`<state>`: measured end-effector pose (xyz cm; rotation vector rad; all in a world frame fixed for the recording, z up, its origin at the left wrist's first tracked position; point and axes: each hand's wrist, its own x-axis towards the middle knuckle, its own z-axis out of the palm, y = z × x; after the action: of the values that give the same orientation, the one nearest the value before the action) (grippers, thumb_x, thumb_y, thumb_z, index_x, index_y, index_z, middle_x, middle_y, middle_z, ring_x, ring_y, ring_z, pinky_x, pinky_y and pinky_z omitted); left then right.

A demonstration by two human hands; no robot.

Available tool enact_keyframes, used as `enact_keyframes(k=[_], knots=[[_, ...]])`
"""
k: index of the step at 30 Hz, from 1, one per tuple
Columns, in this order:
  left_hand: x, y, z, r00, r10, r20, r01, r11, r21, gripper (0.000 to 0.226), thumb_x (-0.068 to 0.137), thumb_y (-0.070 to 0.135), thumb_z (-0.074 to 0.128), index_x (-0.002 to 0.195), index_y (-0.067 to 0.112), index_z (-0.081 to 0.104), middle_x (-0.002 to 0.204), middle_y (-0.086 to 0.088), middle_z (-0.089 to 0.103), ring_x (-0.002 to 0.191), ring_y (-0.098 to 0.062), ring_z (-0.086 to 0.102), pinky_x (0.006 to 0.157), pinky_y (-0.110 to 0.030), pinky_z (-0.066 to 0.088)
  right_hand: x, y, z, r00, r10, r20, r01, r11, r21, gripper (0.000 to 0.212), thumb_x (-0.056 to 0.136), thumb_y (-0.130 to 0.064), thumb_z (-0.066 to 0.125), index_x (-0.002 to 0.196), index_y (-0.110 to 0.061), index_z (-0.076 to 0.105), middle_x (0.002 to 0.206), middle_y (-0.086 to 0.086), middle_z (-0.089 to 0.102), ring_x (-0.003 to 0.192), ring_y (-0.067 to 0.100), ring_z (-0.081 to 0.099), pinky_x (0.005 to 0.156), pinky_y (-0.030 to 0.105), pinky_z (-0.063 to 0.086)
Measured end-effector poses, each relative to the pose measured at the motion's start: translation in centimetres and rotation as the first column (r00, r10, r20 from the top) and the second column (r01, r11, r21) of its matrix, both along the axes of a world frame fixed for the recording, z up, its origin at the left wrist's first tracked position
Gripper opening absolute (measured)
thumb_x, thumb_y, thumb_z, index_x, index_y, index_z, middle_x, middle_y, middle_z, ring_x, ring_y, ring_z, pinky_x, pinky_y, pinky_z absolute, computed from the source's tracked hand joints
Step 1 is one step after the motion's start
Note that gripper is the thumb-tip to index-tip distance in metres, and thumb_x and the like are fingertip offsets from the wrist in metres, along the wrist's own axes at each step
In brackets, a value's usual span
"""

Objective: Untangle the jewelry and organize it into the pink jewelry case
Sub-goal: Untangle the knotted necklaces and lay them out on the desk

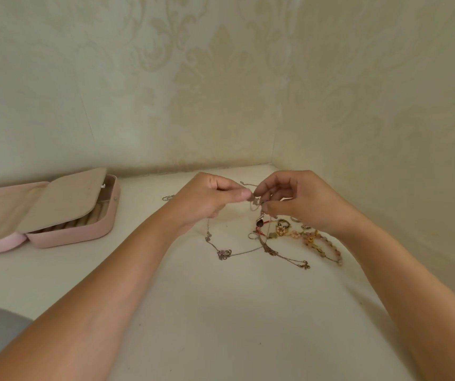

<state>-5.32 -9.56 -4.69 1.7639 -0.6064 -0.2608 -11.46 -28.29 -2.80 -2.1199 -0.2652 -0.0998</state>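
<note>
Pink jewelry case (75,235) lies open far L, well apart from hands. Left hand (207,198) & right hand (298,199) each pinch silver chain (222,254), fingertips nearly meeting. Chain trails L-R on table; tangled pile (289,235) sits just under right hand, nearer it.

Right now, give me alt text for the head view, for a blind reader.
A left hand and right hand pinch a thin chain above a tangle of jewelry on a white surface. An open pink jewelry case lies to the left.
</note>
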Motion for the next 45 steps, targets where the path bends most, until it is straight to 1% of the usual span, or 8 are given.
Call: enact_keyframes(k=[6,11,14,18,26,37,41,45], knots=[[0.6,0.0,0.1,0.969,-0.154,-0.193,0.075,0.928,-0.364,0.034,0.098,0.013,0.045,0.069,0.012,0.064,0.073,0.001,0.057,0.075,-0.014,0.061,0.078,-0.027,0.053,-0.1,0.2,0.1,0.998,-0.069,-0.016,0.069,0.997,0.020,0.009,0.079,0.000,0.073,0.085,-0.006,0.071,0.064,0.003,0.066,0.052,0.002,0.058,0.046,0.006,0.036],[0.4,-0.2,0.3,0.884,-0.239,-0.402,-0.021,0.838,-0.545,0.047,0.096,0.011,0.041,0.051,0.012,0.056,0.077,-0.008,0.066,0.075,-0.019,0.067,0.067,-0.026,0.056,0.0,0.1,0.2,0.997,-0.067,-0.033,0.067,0.998,0.018,0.012,0.079,-0.002,0.074,0.083,-0.012,0.071,0.063,-0.006,0.069,0.055,0.003,0.061,0.048,0.007,0.039],[0.2,-0.4,0.2,0.871,-0.230,-0.434,-0.035,0.852,-0.522,0.050,0.095,0.013,0.039,0.048,0.015,0.053,0.071,-0.007,0.064,0.066,-0.017,0.065,0.060,-0.024,0.054,-0.1,0.3,0.2,0.997,-0.073,-0.020,0.073,0.997,-0.014,0.007,0.078,-0.009,0.077,0.081,-0.013,0.072,0.064,-0.003,0.068,0.050,-0.002,0.055,0.044,0.006,0.034],[0.1,-0.5,0.4,0.881,-0.205,-0.427,-0.031,0.875,-0.483,0.033,0.096,0.016,0.039,0.065,0.014,0.050,0.068,-0.004,0.064,0.064,-0.015,0.064,0.058,-0.022,0.051,0.0,0.5,-0.2,0.999,-0.034,0.035,0.038,0.990,-0.134,0.011,0.076,-0.020,0.079,0.080,-0.015,0.070,0.072,-0.009,0.068,0.062,-0.003,0.056,0.056,0.008,0.039],[-0.1,-0.7,0.2,0.887,-0.214,-0.409,0.023,0.906,-0.423,0.017,0.096,0.011,0.045,0.092,0.010,0.061,0.063,0.003,0.050,0.055,-0.008,0.049,0.047,-0.016,0.038,0.1,0.8,-0.6,0.999,0.040,-0.028,-0.039,0.999,0.022,0.008,0.079,-0.006,0.076,0.080,-0.008,0.068,0.066,-0.001,0.069,0.063,0.008,0.065,0.063,0.016,0.049],[0.3,0.1,-0.2,0.961,-0.163,-0.224,0.166,0.986,-0.006,0.024,0.087,-0.005,0.058,0.107,0.010,0.062,0.075,-0.008,0.052,0.061,-0.011,0.037,0.051,-0.017,0.033,0.2,0.5,-0.7,0.996,0.086,0.000,-0.086,0.995,-0.043,0.009,0.083,-0.006,0.071,0.079,-0.013,0.066,0.067,-0.009,0.063,0.061,0.000,0.057,0.061,0.011,0.044],[-0.2,0.2,-0.1,0.978,-0.174,-0.116,0.186,0.978,0.097,0.019,0.077,0.019,0.074,0.095,0.015,0.070,0.081,-0.001,0.064,0.062,-0.005,0.045,0.056,-0.015,0.035,0.6,0.1,-0.9,0.996,0.086,0.014,-0.086,0.996,-0.021,0.009,0.087,-0.008,0.067,0.081,-0.015,0.065,0.071,-0.005,0.061,0.065,0.006,0.057,0.067,0.019,0.044],[-0.4,-0.1,0.0,0.996,-0.090,-0.004,0.090,0.993,0.078,0.017,0.070,0.029,0.076,0.083,0.019,0.075,0.060,0.006,0.055,0.050,-0.006,0.031,0.050,-0.017,0.026,0.8,0.0,-1.1,0.997,0.081,-0.010,-0.079,0.991,0.111,0.008,0.091,-0.006,0.061,0.084,-0.010,0.062,0.075,-0.001,0.063,0.072,0.010,0.060,0.074,0.029,0.045]])
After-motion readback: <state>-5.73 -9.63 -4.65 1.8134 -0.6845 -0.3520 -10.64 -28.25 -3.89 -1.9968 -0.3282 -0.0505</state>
